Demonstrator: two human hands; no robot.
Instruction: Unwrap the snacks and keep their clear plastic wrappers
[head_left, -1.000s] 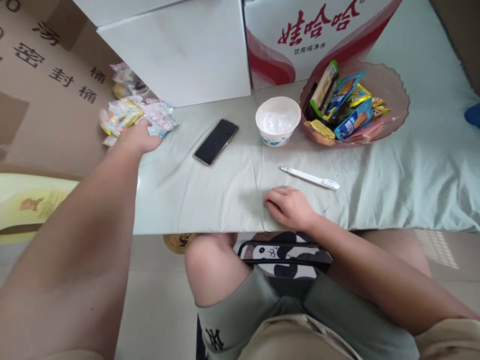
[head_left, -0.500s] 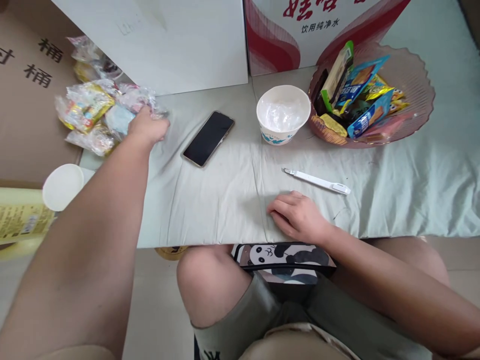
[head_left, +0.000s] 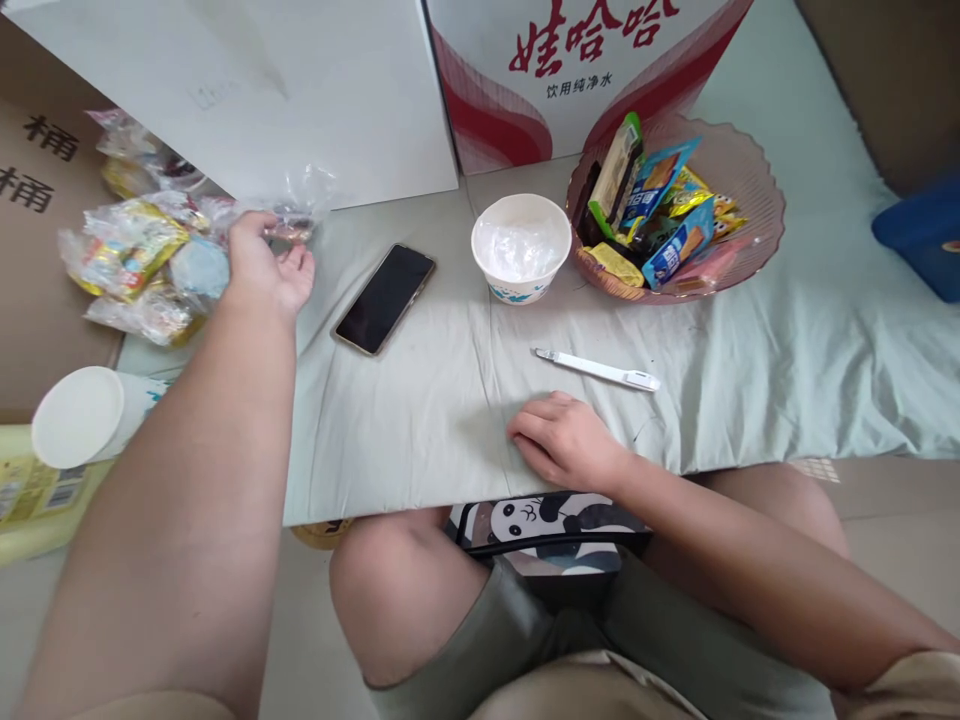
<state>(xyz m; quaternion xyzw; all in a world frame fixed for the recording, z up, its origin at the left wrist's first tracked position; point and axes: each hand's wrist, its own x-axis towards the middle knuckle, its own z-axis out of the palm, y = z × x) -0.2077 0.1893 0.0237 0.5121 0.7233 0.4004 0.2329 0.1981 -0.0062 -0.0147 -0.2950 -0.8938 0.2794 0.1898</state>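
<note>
In the head view, the left hand (head_left: 270,265) was positioned with its fingers bent and partly hidden. A crinkled, clear plastic packet (head_left: 300,205) was located at and just beyond these fingers, touching them; whether it was clamped could not be told. A heap of clear and yellow plastic-wrapped packets (head_left: 142,250) was placed immediately to the left of the same fingers. To their right, a black rectangular smartphone (head_left: 386,298) was laid flat.

The right hand (head_left: 566,440) was rested on the pale green cloth (head_left: 420,430), its fingers curled together. Just beyond these fingers, a slim white plastic tool with a grey tip (head_left: 596,370) was laid. Farther beyond them, a white paper cup with blue print (head_left: 517,290) was stood upright, beside a pink translucent scalloped bowl (head_left: 754,190) in which coloured snack packets (head_left: 652,215) were contained.
</note>
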